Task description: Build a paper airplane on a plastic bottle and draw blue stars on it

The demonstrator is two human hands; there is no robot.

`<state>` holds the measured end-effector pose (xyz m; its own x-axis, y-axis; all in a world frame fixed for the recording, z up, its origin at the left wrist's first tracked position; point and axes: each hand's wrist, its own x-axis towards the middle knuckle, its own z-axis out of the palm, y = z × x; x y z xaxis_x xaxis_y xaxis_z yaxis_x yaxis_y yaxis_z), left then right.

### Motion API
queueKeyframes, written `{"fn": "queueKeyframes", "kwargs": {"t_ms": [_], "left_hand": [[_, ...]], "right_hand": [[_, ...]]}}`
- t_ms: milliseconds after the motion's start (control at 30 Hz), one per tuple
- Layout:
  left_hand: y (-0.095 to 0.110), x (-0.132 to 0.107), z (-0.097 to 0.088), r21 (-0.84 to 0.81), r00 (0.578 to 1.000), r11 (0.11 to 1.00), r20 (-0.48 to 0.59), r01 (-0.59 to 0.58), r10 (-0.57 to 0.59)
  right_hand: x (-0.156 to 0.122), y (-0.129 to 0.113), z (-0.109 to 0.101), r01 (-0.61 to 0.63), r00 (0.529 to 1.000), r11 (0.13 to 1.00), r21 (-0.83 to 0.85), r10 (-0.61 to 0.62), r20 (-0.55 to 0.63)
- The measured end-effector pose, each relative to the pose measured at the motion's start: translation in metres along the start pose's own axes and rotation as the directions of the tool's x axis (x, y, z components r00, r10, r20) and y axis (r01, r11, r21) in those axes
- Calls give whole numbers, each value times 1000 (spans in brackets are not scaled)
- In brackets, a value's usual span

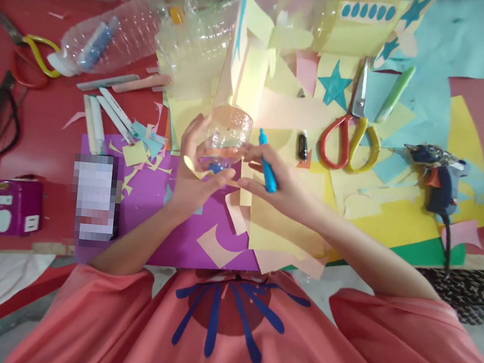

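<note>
My left hand (pixel 191 185) is curled around the side of a clear cut plastic bottle piece (pixel 230 128), its thumb near the lower end. A narrow cream paper strip (pixel 196 169) runs by that thumb and across to my right hand. My right hand (pixel 282 185) has a bright blue marker (pixel 268 167) tucked between its fingers. Its fingertips meet the right side of the bottle piece and the end of the strip. A folded yellow paper form (pixel 251 75) stands just beyond the bottle piece, a blue shape on its side.
Red-and-yellow scissors (pixel 351 134) and a hot glue gun (pixel 442 182) lie at right. Clear bottles (pixel 124 24) fill the back left. Markers (pixel 114 115), a phone (pixel 94 197) and a purple box (pixel 13 206) are at left. Paper scraps (pixel 219 247) cover the near middle.
</note>
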<state>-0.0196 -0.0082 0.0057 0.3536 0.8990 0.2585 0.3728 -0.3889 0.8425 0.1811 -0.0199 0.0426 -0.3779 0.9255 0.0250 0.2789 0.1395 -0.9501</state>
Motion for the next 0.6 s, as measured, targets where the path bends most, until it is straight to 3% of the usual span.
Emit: {"fn": "queueKeyframes", "kwargs": {"t_ms": [67, 133, 200, 300, 367, 500, 600], "left_hand": [[-7, 4, -3, -184, 974, 982, -216, 35, -75], [-15, 8, -7, -315, 932, 946, -315, 74, -178], [-24, 10, -12, -389, 893, 914, -363, 114, -266], [-34, 13, -19, -422, 854, 895, -403, 146, -330], [-38, 16, -22, -453, 832, 875, -409, 172, -375], [-41, 22, -23, -546, 798, 815, -396, 194, -455], [-49, 22, -25, -507, 829, 840, -373, 195, -417]], "right_hand": [[-9, -4, -1, 2, 994, 999, -53, 3, 105], [-18, -10, -9, 44, 978, 991, -125, -17, 209], [-26, -16, -23, 117, 947, 980, -162, -61, 316], [-35, -19, -49, 153, 901, 987, -56, -116, 418], [-38, -14, -65, 126, 913, 990, 64, -141, 383], [-36, 9, -77, 73, 983, 980, 185, -101, 150], [-30, 26, -68, 64, 993, 990, 125, -76, 92]]}}
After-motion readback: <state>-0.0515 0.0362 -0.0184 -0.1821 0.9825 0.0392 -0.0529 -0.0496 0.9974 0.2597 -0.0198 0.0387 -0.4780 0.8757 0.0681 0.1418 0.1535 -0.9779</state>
